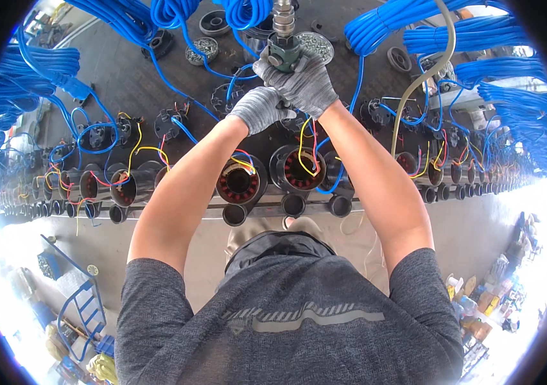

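Observation:
Both my hands wear grey knit gloves and meet over the bench at the top centre. My right hand (pixel 309 83) is wrapped round the green body of an air tool (pixel 281 52), which has a metal coupling at its top. My left hand (pixel 259 110) is closed just below and left of it, fingers curled over something dark that they mostly hide. Beneath the hands stands an open motor housing (pixel 300 168) with red windings inside and yellow, red and blue wires. Another motor housing (pixel 238 181) lies beside it on the left.
Coiled blue cables (pixel 389 29) hang over the bench on both sides. Two dishes of small metal parts, a left dish (pixel 202 51) and a right dish (pixel 315 47), sit behind the hands. A beige hose (pixel 443 54) curves down at right. A blue trolley (pixel 84 301) stands on the floor.

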`<state>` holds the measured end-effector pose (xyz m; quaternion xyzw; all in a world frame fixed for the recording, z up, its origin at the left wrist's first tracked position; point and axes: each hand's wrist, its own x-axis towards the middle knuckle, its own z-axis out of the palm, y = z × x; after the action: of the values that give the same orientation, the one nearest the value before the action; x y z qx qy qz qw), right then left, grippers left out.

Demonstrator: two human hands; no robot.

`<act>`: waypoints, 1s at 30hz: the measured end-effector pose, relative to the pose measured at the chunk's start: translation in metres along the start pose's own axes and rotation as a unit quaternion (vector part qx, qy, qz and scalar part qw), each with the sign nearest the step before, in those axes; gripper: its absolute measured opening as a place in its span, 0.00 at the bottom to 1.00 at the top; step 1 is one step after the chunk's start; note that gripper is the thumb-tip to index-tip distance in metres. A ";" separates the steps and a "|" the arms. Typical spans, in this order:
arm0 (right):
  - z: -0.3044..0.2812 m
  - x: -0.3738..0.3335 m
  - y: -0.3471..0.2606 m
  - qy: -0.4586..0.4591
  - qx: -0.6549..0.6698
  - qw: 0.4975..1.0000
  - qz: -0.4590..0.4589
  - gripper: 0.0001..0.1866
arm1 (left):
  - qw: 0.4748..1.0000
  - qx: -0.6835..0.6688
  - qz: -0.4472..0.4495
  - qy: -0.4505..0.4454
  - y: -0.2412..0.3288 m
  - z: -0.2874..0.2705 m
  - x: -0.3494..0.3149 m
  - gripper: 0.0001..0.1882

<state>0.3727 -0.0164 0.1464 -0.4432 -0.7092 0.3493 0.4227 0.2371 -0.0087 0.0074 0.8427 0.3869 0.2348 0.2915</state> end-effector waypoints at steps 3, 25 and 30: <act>-0.003 -0.005 -0.005 -0.024 0.006 1.000 -0.008 0.21 | 0.997 -0.066 0.035 0.027 -0.016 0.017 0.004 0.20; -0.032 -0.036 0.015 -0.062 0.126 0.990 -0.008 0.13 | 0.982 0.118 0.043 -0.141 -0.017 0.019 0.000 0.38; -0.029 -0.042 0.014 -0.025 0.220 0.975 0.021 0.12 | 0.982 0.145 0.065 -0.098 -0.060 0.049 0.005 0.39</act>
<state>0.4140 -0.0460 0.1333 -0.3452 -0.6155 0.5170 0.4845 0.2397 0.0113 -0.0673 0.9185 0.3305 0.1106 0.1870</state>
